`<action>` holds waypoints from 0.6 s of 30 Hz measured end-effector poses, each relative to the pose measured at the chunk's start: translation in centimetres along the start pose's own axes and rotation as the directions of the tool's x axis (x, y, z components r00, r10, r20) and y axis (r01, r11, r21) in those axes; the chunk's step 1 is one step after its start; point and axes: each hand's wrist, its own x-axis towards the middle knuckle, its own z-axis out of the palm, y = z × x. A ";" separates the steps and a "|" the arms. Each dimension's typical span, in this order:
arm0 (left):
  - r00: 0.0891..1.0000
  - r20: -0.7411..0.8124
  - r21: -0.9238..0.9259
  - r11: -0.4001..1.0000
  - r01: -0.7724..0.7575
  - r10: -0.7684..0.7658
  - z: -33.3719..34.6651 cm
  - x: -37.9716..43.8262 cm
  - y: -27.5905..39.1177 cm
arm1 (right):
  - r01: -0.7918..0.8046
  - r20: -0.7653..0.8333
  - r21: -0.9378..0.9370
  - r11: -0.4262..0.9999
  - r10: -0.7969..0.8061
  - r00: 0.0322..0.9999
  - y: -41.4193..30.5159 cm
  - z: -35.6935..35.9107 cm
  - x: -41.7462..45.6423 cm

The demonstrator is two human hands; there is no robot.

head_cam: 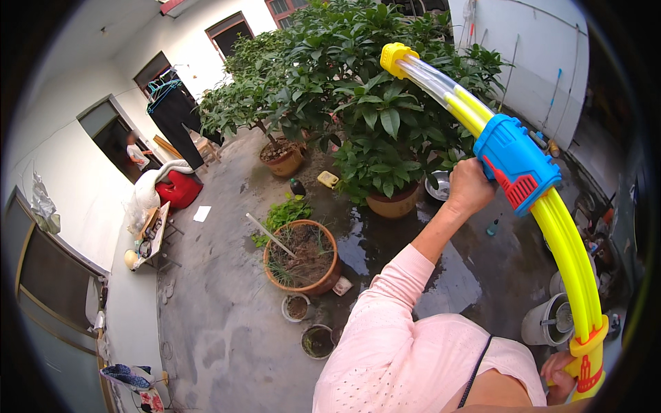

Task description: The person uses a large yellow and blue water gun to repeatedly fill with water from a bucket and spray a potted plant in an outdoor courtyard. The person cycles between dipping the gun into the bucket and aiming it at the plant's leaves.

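Note:
A long toy water gun (568,258) runs along the right side, with yellow tubes, clear front tubes and a yellow nozzle end (395,59). My left hand (471,188) is closed around the underside of its blue sleeve (514,160), which has a red panel. At the gun's rear, my right hand (557,374) wraps the yellow handle (591,371); its fingers show only in part. The nozzle points toward leafy potted shrubs (382,113).
A large planter (276,284) with a white stick stands before me, with small pots (316,342) below it. White buckets (542,322) are at right. The concrete floor (217,310) has wet patches. A person (137,155) is by a doorway; black trousers (175,118) hang nearby.

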 end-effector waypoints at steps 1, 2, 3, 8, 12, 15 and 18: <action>1.000 -0.021 0.010 1.000 0.000 0.000 -0.1 0.2 -0.2 | 0.002 0.002 0.010 1.000 -0.002 1.000 0.0 -0.2 -0.2; 1.000 -0.018 0.044 0.999 0.018 -0.017 -0.6 0.1 -0.3 | 0.000 0.007 0.020 1.000 0.000 1.000 0.2 -0.3 -0.5; 0.998 -0.056 0.005 1.000 -0.014 0.014 -0.9 -0.2 -0.8 | -0.002 0.017 0.038 0.999 0.001 1.000 0.5 -0.4 -0.6; 0.999 0.005 -0.021 0.999 -0.034 0.034 0.5 -2.6 0.3 | -0.003 0.038 0.099 0.995 -0.001 0.999 2.5 0.9 -0.3; 0.996 0.088 0.009 0.999 -0.031 0.030 2.1 -5.6 1.4 | -0.002 0.047 0.141 0.990 -0.005 0.999 4.0 4.0 2.0; 0.992 0.124 0.020 1.000 0.001 -0.004 2.4 -6.2 1.8 | -0.010 0.034 0.171 0.985 0.004 0.999 4.6 4.7 3.3; 0.993 0.116 0.044 0.999 -0.020 0.014 2.6 -6.0 1.2 | 0.000 0.074 0.188 0.982 -0.014 0.997 5.4 4.6 4.0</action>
